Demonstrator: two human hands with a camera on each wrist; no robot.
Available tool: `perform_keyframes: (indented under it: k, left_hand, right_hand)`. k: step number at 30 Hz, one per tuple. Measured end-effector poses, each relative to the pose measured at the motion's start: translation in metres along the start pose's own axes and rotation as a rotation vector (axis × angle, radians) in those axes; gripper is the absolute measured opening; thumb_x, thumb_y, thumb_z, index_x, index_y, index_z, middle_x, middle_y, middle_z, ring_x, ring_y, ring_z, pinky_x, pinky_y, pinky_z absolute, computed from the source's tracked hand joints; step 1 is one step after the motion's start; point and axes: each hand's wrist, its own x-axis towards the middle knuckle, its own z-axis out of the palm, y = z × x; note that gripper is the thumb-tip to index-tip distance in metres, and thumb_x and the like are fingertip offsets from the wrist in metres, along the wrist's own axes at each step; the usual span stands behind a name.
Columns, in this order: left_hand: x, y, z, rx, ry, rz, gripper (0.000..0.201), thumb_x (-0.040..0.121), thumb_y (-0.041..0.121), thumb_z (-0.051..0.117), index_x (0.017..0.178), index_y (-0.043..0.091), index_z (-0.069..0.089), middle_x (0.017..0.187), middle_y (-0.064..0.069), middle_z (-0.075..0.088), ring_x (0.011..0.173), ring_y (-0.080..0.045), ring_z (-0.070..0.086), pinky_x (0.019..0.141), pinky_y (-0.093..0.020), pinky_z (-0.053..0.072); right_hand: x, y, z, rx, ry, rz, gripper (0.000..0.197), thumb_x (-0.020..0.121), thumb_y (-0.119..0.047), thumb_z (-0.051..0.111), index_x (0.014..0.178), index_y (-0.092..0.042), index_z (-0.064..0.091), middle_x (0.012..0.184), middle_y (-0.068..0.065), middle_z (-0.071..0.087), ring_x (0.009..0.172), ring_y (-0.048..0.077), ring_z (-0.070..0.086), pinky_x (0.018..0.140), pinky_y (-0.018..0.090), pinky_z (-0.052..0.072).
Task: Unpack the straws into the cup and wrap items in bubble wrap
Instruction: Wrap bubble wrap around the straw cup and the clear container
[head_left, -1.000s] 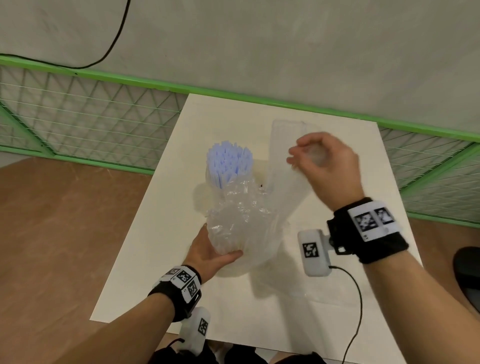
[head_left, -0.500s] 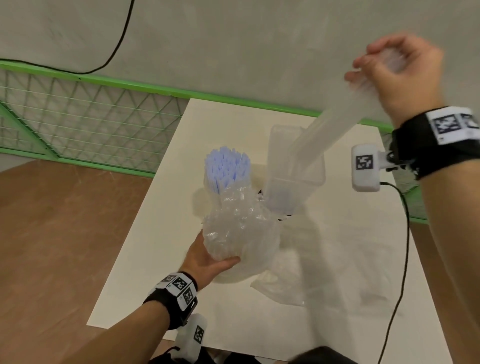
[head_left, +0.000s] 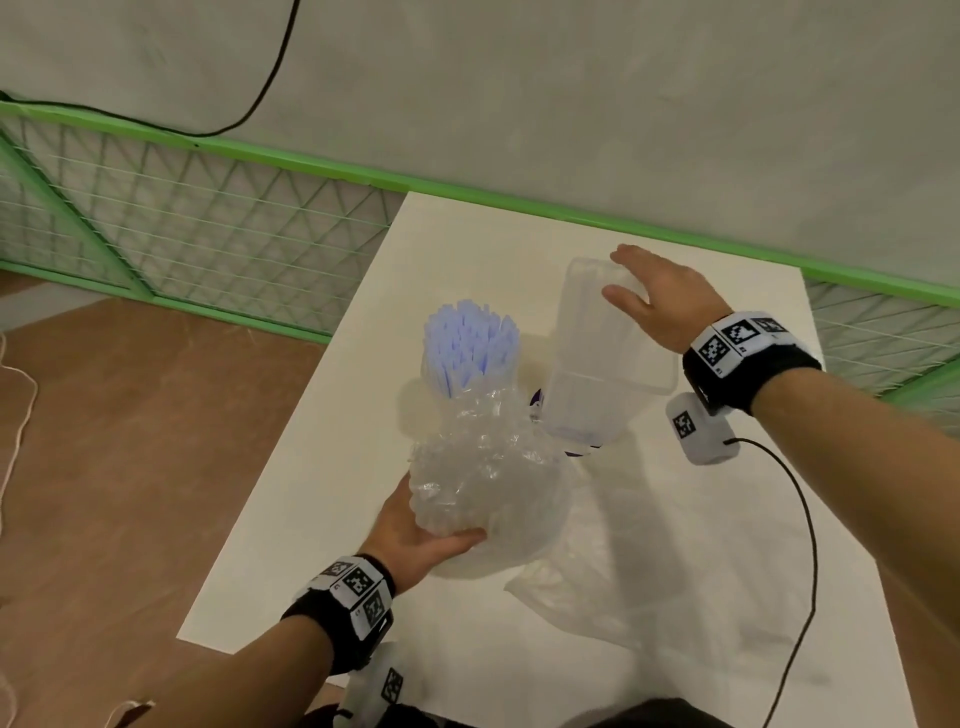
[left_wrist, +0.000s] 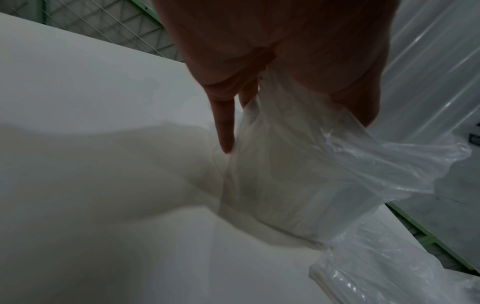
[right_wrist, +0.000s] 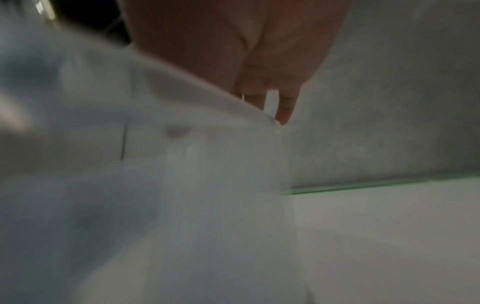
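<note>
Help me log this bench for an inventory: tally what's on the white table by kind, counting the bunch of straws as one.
Bundle of straws: 1
Bubble wrap around the straws' base: 1
Clear plastic box: 1
Loose plastic sheet: 1
Total: 4
The cup is hidden under the wrap, so it is not counted.

The bubble wrap (head_left: 483, 467) is clear, crinkled, glossy plastic; the straws (head_left: 470, 343) look like pale translucent plastic. The container (head_left: 597, 374) is smooth frosted plastic. The table (head_left: 322, 493) is matt white, the floor (head_left: 130, 467) brown and wood-like.
</note>
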Motion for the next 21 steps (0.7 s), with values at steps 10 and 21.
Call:
perform_keyframes:
  k: [10, 21]
  left_hand:
    - [0.0, -0.003, -0.001, -0.018, -0.034, -0.044, 0.084, 0.056, 0.045, 0.095, 0.128, 0.018, 0.06, 0.118, 0.004, 0.072, 0.113, -0.011, 0.066, 0.107, -0.039, 0.047]
    - [0.003, -0.004, 0.0, 0.013, -0.02, -0.028, 0.081, 0.057, 0.045, 0.095, 0.124, 0.013, 0.062, 0.116, 0.001, 0.073, 0.112, -0.016, 0.067, 0.106, -0.043, 0.047]
  right_hand:
    - [0.009, 0.006, 0.005, -0.096, -0.168, 0.007, 0.092, 0.087, -0.069, 0.046, 0.155, -0.022, 0.007, 0.163, -0.002, 0.012, 0.146, 0.026, 0.019, 0.111, 0.053, 0.028]
    - [0.024, 0.002, 0.004, -0.176, -0.021, 0.079, 0.084, 0.073, -0.087, 0.04, 0.126, -0.022, 0.046, 0.119, 0.003, 0.058, 0.104, 0.031, 0.057, 0.085, 0.045, 0.047]
